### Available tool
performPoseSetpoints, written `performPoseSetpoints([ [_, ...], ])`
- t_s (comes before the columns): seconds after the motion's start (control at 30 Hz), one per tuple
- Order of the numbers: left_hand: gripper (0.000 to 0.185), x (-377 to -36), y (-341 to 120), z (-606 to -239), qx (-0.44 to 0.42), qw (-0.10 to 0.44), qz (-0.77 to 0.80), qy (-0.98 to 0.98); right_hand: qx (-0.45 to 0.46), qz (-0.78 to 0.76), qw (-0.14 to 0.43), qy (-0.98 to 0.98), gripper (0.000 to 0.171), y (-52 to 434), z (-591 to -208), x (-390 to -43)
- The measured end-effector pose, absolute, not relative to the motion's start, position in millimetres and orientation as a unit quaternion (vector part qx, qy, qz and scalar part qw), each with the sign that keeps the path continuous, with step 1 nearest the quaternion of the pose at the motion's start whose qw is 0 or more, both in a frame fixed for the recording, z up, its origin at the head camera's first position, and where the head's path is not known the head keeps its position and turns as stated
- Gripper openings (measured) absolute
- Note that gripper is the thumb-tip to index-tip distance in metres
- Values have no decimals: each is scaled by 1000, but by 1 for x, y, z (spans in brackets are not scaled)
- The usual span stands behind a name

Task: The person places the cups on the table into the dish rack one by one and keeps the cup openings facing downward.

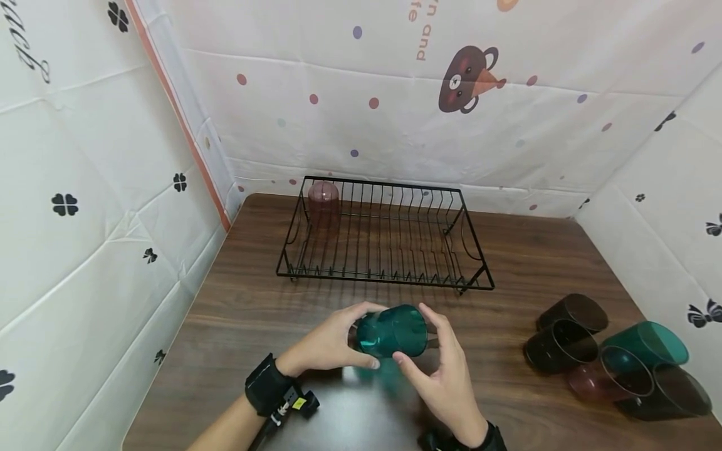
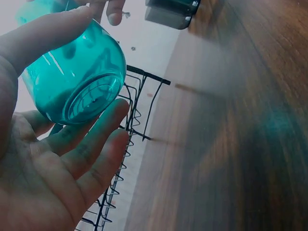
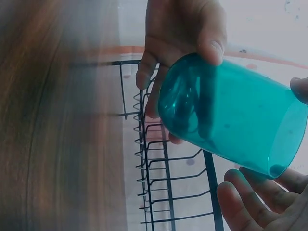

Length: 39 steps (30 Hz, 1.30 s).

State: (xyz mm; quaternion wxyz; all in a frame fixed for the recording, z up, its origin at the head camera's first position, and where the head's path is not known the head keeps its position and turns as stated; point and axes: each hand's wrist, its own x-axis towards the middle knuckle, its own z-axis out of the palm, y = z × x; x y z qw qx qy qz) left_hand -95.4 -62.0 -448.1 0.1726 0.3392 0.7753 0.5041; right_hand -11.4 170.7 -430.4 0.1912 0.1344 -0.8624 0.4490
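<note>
A clear teal cup (image 1: 392,331) is held on its side above the table, its open mouth to the right. My left hand (image 1: 333,341) grips it near the base, thumb on the near side and fingers behind and below, as the left wrist view shows. At the rim end, my right hand (image 1: 442,376) holds the cup between thumb and fingers. Part of the right thumb is cut off in the right wrist view. Beyond both hands stands a black wire dish rack (image 1: 369,275), with a pink glass (image 1: 324,203) upside down in its back left corner.
At the right of the wooden table (image 1: 225,351) several cups stand close together: dark ones (image 1: 555,351), another teal cup (image 1: 643,344) and a pink cup (image 1: 603,379). Patterned white sheets (image 1: 316,125) enclose the table at the back and both sides.
</note>
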Motion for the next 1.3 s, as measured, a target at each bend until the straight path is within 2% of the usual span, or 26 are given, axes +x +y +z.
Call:
performPoseSetpoints([
  [0.6,78,-91,-68,-451,337,144,527,767,152,467,192,-850,84,171,-434,-12],
  [1.3,78,-92,-70,-454,341,115,550,753,183,472,189,-841,85,177,-440,-25],
])
